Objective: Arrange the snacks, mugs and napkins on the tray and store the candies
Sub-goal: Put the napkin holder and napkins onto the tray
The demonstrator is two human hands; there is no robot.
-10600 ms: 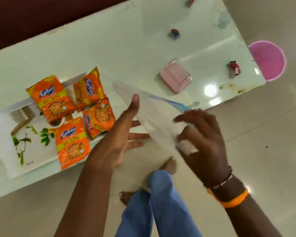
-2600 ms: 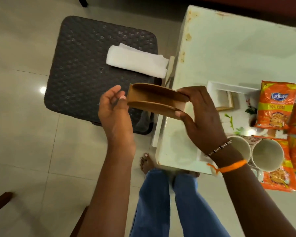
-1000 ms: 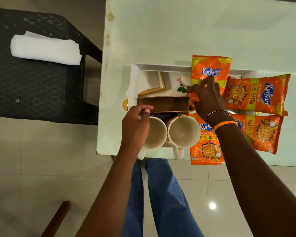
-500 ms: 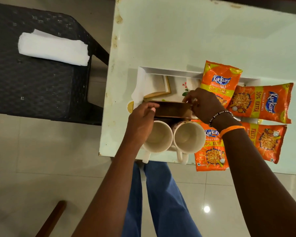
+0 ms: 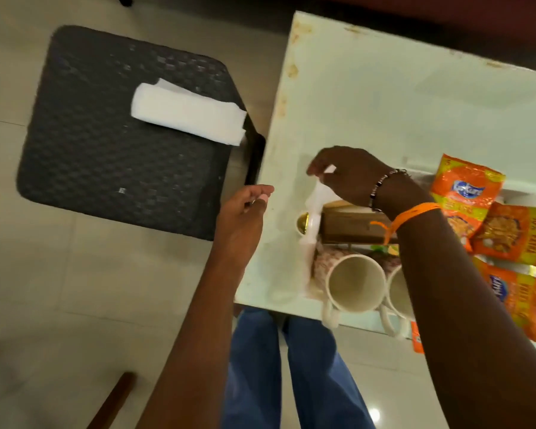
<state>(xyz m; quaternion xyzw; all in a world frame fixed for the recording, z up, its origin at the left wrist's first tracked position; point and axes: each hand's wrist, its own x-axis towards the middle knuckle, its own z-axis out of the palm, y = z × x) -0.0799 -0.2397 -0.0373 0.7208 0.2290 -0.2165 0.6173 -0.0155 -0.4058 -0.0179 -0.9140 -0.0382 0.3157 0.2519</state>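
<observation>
A white tray [image 5: 310, 230] lies on the pale table [image 5: 399, 97]. On it stand a brown wooden napkin holder [image 5: 347, 226] and two cream mugs, the left mug [image 5: 355, 281] and the right mug [image 5: 398, 294], with orange snack packets [image 5: 468, 190] to the right. My right hand [image 5: 350, 173] hovers over the tray's far-left corner with its fingers bent down at the rim; a grip is not clear. My left hand [image 5: 245, 215] is off the table's left edge, fingers loosely curled, holding nothing. A stack of white napkins [image 5: 188, 114] lies on the black stool [image 5: 106, 156].
The black woven stool stands on the tiled floor just left of the table, almost touching it. A small gold-rimmed round object [image 5: 302, 222] sits beside the tray's left rim. My legs in blue jeans [image 5: 291, 366] are at the table's near edge.
Both hands have let go of the napkin holder, which stays on the tray behind the mugs. Both have moved left, the left one past the table's edge. The view has swung toward the stool.
</observation>
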